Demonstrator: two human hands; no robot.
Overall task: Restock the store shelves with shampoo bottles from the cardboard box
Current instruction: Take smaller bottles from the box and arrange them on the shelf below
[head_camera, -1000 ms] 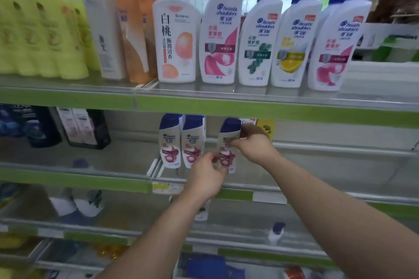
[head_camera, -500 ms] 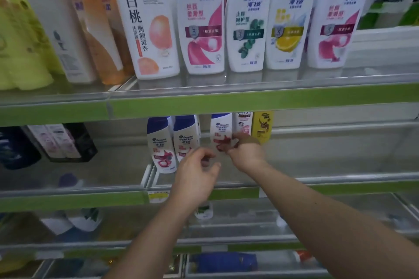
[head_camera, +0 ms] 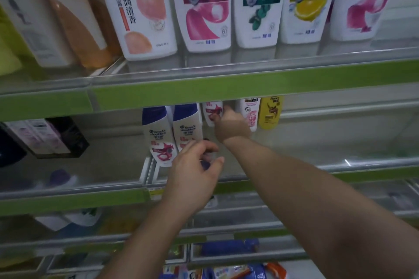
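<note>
**Right hand on a small shampoo bottle at the back of the shelf**

My right hand [head_camera: 231, 125] is far in under the green shelf edge [head_camera: 226, 89]. Its fingers are curled against the right side of a small shampoo bottle [head_camera: 211, 113], white with a red mark on the label. My thumb lies on the lower front of it, so I am pinching it between thumb and fingers. The shampoo bottle stands about upright at the back of the shelf. Its cap is hidden behind the green shelf edge just above my knuckles.

My left hand [head_camera: 195, 174] hovers nearer to me, below and to the left of the right one, and apart from the shampoo bottle. Its fingers are loosely curled, with thumb and forefinger spread from each other, and I see nothing gripped in it. A dark blur shows between the fingertips; I cannot tell what it is.

Just above and left of my left hand stand two blue-capped bottles [head_camera: 158, 136] side by side, with the same red mark. My fingertips cover part of the one on the right. Just right of my right hand stands a pink bottle [head_camera: 250, 115], and a yellow bottle [head_camera: 271, 111] is beside that.

High above both hands, on the shelf over the green edge, stands a row of large bottles [head_camera: 204, 7]. Well to the left of my left hand sits a dark box [head_camera: 68, 140]. Below my forearms, on a lower shelf, lies a blue packet [head_camera: 229, 248].
</note>
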